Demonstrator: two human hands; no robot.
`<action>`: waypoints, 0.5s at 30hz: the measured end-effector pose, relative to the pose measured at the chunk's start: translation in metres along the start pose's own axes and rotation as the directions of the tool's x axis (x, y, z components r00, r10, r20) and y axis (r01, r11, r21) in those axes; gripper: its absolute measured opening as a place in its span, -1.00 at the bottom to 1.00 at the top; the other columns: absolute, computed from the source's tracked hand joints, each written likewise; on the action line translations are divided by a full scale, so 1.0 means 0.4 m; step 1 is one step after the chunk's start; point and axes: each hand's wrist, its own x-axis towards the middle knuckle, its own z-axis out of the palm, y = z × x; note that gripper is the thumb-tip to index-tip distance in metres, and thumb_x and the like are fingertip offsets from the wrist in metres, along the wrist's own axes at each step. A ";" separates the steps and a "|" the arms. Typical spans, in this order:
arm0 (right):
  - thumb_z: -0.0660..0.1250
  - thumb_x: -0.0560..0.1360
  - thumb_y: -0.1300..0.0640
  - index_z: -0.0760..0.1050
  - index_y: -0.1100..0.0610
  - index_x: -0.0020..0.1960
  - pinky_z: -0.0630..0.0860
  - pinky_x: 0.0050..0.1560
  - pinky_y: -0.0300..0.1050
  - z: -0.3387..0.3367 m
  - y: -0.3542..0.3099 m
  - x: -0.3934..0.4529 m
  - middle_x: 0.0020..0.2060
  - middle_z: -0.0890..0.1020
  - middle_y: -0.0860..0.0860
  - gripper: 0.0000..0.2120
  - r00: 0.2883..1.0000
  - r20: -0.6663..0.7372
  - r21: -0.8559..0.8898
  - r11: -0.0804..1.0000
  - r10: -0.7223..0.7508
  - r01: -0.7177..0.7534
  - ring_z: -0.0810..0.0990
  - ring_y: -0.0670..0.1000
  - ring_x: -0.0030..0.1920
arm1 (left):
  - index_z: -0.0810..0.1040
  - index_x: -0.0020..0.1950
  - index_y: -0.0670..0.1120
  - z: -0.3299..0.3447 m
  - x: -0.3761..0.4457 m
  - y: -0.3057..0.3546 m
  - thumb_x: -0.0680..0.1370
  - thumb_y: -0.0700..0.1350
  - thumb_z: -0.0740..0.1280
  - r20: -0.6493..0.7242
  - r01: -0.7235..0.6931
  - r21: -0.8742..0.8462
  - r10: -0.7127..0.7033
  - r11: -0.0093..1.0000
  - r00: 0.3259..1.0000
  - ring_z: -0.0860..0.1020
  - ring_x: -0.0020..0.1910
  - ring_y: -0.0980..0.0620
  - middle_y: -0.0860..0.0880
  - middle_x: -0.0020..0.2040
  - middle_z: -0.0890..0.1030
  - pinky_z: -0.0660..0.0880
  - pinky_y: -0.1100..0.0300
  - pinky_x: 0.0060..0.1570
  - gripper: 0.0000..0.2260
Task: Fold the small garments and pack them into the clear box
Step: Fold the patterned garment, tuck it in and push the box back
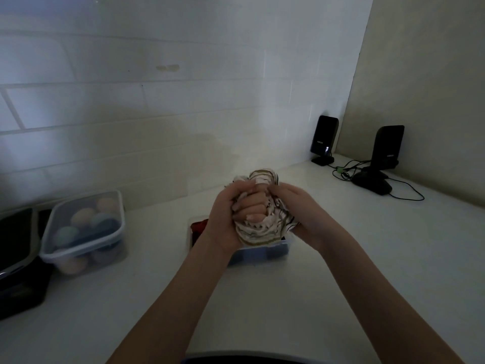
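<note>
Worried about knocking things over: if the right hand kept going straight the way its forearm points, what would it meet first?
The striped garment that the right hand already grips, then the left hand on its far side. Past them the counter looks free up to the tiled wall, though depth is hard to judge.

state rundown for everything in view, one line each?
left hand: gripping the striped garment
right hand: gripping the striped garment
striped garment: bunched, held above the clear box
clear box: open, red item inside
lidded tub: closed, holds pastel balls
</note>
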 end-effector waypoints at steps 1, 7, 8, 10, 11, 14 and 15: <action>0.18 0.57 0.08 0.53 0.30 0.15 0.60 -0.01 -0.08 0.006 0.000 -0.004 -0.03 0.67 0.21 -0.67 0.994 0.075 0.044 0.996 0.079 -0.082 0.65 0.10 -0.04 | 0.37 -0.20 -0.19 0.002 -0.004 0.003 0.55 -0.24 0.14 -0.010 0.022 0.021 -0.022 1.000 1.000 0.27 -0.56 0.06 -0.03 -0.51 0.31 0.43 0.17 -0.39 -0.87; 0.19 0.55 0.13 0.59 0.19 0.05 0.64 -0.13 -0.17 0.011 -0.009 -0.020 -0.07 0.70 0.14 -0.76 0.976 0.208 0.122 0.989 0.060 -0.086 0.69 0.04 -0.11 | 0.46 -0.11 -0.24 -0.011 -0.006 0.021 0.52 -0.21 0.20 0.077 0.147 0.077 -0.153 0.986 0.985 0.37 -0.57 0.08 -0.07 -0.46 0.52 0.52 0.18 -0.26 -0.89; 0.19 0.56 0.11 0.58 0.20 0.09 0.64 -0.10 -0.16 0.005 -0.008 -0.018 -0.02 0.69 0.15 -0.74 0.986 0.168 0.126 0.992 0.011 -0.032 0.69 0.05 -0.06 | 0.49 -0.12 -0.22 -0.012 -0.008 0.021 0.49 -0.22 0.26 0.073 0.145 0.074 -0.151 0.987 0.986 0.44 -0.55 0.09 -0.05 -0.44 0.53 0.55 0.19 -0.24 -0.92; 0.17 0.58 0.07 0.53 0.23 0.19 0.63 0.01 -0.09 -0.008 -0.011 -0.016 0.06 0.67 0.17 -0.68 0.992 0.111 0.158 0.987 -0.051 0.033 0.66 0.11 0.04 | 0.54 -0.20 -0.18 -0.022 -0.015 0.027 0.36 -0.23 0.44 -0.001 0.067 0.142 -0.068 0.988 0.998 0.48 -0.49 0.13 0.00 -0.44 0.50 0.56 0.22 -0.26 -0.90; 0.16 0.59 0.06 0.51 0.24 0.22 0.62 0.04 -0.05 -0.013 -0.015 -0.016 0.08 0.67 0.17 -0.67 0.993 0.098 0.171 0.984 -0.070 0.052 0.65 0.13 0.08 | 0.55 -0.23 -0.15 -0.032 -0.020 0.034 0.28 -0.22 0.50 -0.038 0.038 0.182 -0.032 0.983 0.999 0.48 -0.47 0.14 0.01 -0.43 0.48 0.55 0.25 -0.30 -0.83; 0.16 0.58 0.10 0.55 0.22 0.11 0.65 -0.14 -0.13 -0.013 -0.023 -0.010 -0.10 0.71 0.11 -0.72 0.993 0.088 0.229 0.971 -0.082 0.060 0.70 0.06 -0.11 | 0.52 -0.20 -0.13 -0.054 -0.028 0.046 0.21 -0.28 0.50 -0.108 -0.025 0.364 0.069 0.931 0.992 0.51 -0.40 0.12 0.01 -0.38 0.50 0.54 0.26 -0.31 -0.75; 0.18 0.57 0.11 0.57 0.20 0.02 0.62 -0.24 -0.19 -0.009 -0.024 -0.009 -0.25 0.70 0.07 -0.76 0.996 0.064 0.279 0.959 -0.061 0.040 0.68 0.01 -0.24 | 0.50 -0.18 -0.15 -0.057 -0.029 0.049 0.25 -0.33 0.45 -0.117 -0.037 0.426 0.096 0.904 0.989 0.52 -0.39 0.11 0.00 -0.39 0.50 0.55 0.24 -0.29 -0.77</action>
